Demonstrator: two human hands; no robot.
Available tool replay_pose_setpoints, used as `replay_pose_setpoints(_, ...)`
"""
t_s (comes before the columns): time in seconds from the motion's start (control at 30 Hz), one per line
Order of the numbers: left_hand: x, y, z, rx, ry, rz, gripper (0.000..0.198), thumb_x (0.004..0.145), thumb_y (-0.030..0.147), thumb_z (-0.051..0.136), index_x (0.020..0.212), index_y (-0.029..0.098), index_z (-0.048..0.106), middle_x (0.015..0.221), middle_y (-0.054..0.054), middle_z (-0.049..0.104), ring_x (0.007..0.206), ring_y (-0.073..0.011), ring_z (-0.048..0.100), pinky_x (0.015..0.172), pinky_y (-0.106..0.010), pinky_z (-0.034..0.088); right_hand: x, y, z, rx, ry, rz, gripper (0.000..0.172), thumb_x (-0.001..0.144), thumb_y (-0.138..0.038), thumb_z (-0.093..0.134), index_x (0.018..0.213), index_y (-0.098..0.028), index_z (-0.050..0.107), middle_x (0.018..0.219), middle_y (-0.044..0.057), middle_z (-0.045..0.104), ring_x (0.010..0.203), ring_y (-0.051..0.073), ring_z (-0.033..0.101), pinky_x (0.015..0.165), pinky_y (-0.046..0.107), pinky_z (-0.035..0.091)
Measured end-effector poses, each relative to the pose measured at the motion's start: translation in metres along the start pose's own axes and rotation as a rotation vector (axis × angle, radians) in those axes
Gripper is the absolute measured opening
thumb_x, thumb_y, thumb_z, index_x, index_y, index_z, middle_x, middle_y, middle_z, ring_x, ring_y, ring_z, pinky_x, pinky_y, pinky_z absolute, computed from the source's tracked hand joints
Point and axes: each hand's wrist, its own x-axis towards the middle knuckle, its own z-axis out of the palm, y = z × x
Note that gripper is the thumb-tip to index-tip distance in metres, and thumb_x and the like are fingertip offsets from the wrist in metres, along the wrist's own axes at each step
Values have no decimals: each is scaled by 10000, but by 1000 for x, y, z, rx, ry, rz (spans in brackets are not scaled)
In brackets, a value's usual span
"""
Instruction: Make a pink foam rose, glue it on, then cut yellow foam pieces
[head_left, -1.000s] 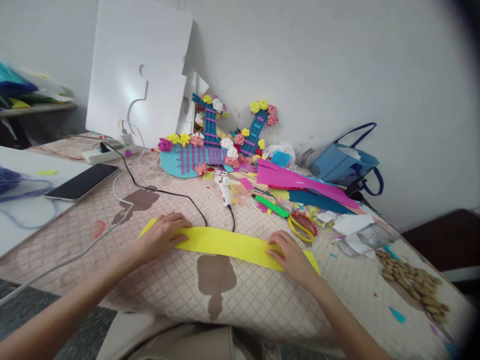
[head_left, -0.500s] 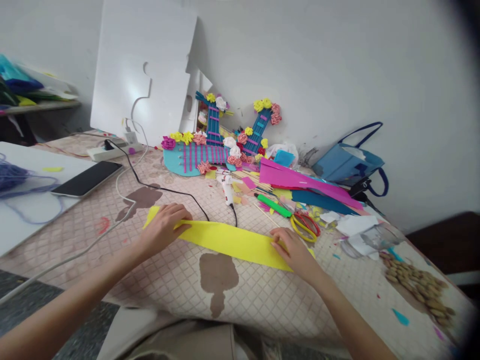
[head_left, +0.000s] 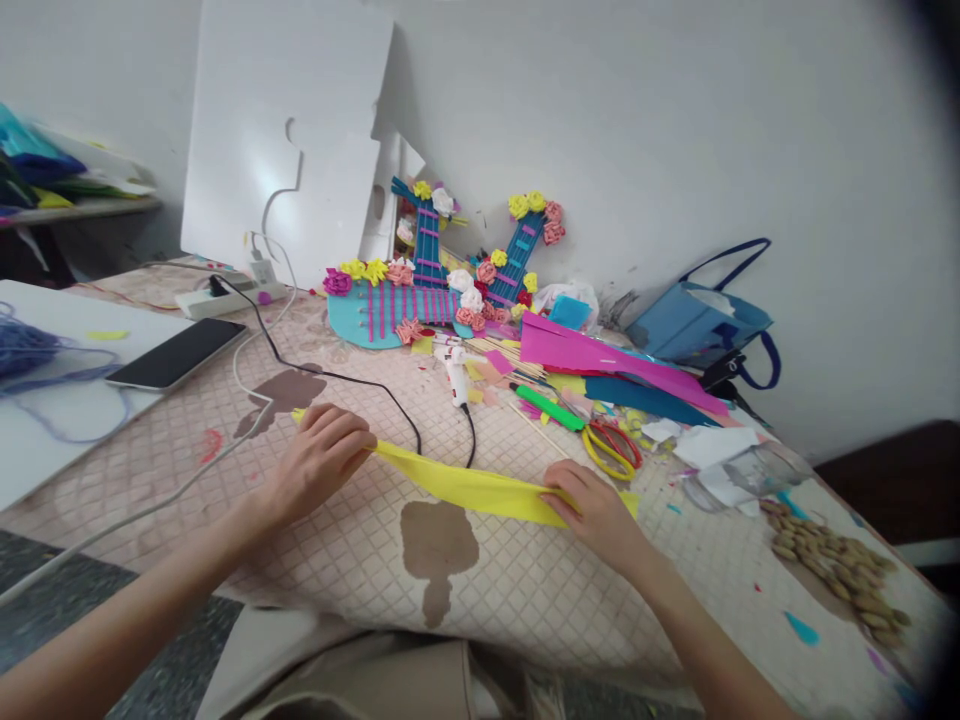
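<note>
A long strip of yellow crepe paper (head_left: 465, 488) stretches between my two hands just over the tablecloth. My left hand (head_left: 326, 450) is closed on its left part, with a small yellow tip showing beyond the knuckles. My right hand (head_left: 589, 505) pinches the strip close to its right end, thumb below and fingers above. Between the hands the paper sags a little and looks narrow, partly folded or tilted. Just behind it lies a white glue gun (head_left: 455, 375) with a black cord. Scissors with red and yellow handles (head_left: 611, 450) rest beyond my right hand.
Flower-trimmed blue craft pieces (head_left: 405, 310) lean at the back. A green cutter (head_left: 549, 408) and magenta paper (head_left: 607, 362) lie right of the glue gun. Peanuts (head_left: 832, 565) sit far right. A phone (head_left: 178, 355), power strip (head_left: 225, 297) and white cable (head_left: 187, 490) are left.
The yellow strip lay broad and flat half a second ago; now it appears narrower, gathered along its length. My left hand has closed around its end. The right hand stays near the same place.
</note>
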Motion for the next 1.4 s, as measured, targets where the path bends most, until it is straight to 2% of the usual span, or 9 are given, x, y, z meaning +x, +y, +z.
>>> replay_pose_setpoints(0.27,-1,-4,-4,-35,58,89,75,874,160,498,876,216,547,929,11,690,890,-133,615,974,-383,343,6,-25,-17,64,-160,-40,197,883,-302,506,1058,-231,561,1000,60,638,915,203,585,794,346,466)
replay_pose_setpoints(0.5,29,9,-16,19,311,157,132,810,133,592,893,236,593,954,19,702,987,-165,607,1014,-430,332,35,-65,-26,196,-248,-46,304,859,-350,546,1138,-229,537,1001,44,621,851,174,589,756,309,465)
replay_pose_setpoints(0.67,62,40,-29,-7,435,193,162,806,110,584,875,256,595,927,53,703,1028,-161,597,1089,-484,233,65,-98,-24,344,-70,-92,418,820,-386,594,1191,-221,492,1076,62,580,907,178,558,768,301,454)
replay_pose_setpoints(0.77,81,57,-37,-45,519,205,161,816,104,565,852,261,579,966,60,690,1129,-158,543,1130,-503,135,79,-110,-23,344,95,-88,153,873,-311,506,949,-194,570,872,37,596,802,170,549,704,293,438)
replay_pose_setpoints(0.93,90,66,-38,-67,664,119,322,774,137,631,1056,254,528,1280,-39,535,1299,-225,364,1115,-533,159,81,-101,-39,577,404,181,175,866,-324,499,837,-186,601,709,5,604,621,142,543,566,262,426)
replay_pose_setpoints(1.03,76,62,-22,-163,527,-4,319,793,179,622,1093,224,524,1280,-80,519,1225,-239,441,1059,-493,291,76,-84,-54,985,612,472,280,786,-407,599,961,-189,608,762,9,665,578,149,587,502,258,458)
replay_pose_setpoints(1.1,66,62,-9,-349,248,-59,237,837,224,573,1071,200,547,1120,-75,607,1072,-203,549,927,-381,441,75,-74,-60,1186,790,622,329,728,-401,656,982,-198,607,847,18,694,636,167,633,539,272,500)
replay_pose_setpoints(1.2,58,74,0,-658,-82,-184,170,876,316,518,952,183,592,925,-51,657,866,-161,615,778,-295,500,77,-70,-57,1341,986,719,329,699,-369,676,985,-219,612,962,13,698,772,179,663,634,295,537)
replay_pose_setpoints(1.4,82,112,-10,-983,-45,-288,463,831,370,578,1242,199,452,1271,-107,519,1170,-230,484,991,-400,385,83,-100,-41,1470,875,673,389,752,-449,619,1066,-222,586,1023,26,690,848,198,666,704,341,540)
